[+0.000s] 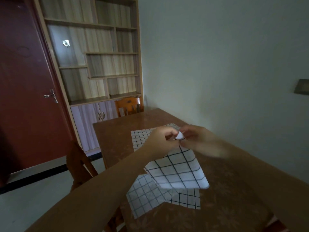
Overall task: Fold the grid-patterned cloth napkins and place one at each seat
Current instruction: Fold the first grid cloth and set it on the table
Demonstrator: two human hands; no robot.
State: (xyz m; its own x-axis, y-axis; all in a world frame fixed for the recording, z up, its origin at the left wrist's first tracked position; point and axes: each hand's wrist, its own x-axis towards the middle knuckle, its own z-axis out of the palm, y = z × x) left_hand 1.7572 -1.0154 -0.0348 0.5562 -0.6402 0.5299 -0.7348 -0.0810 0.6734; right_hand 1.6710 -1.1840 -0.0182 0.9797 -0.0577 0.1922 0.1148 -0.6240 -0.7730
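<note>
A white napkin with a black grid (177,171) hangs in the air above the brown table (234,190), held by its top corner. My left hand (163,139) and my right hand (199,139) both pinch that corner, close together. Under the raised napkin more grid napkins lie flat on the table: one further back (142,136) and at least one nearer me (147,196), partly overlapped. How many lie in the pile cannot be told.
A wooden chair (128,106) stands at the far end of the table, another chair (80,166) at its left side. A pale wall runs along the right. A shelf cabinet (93,64) and a red door (25,89) are behind.
</note>
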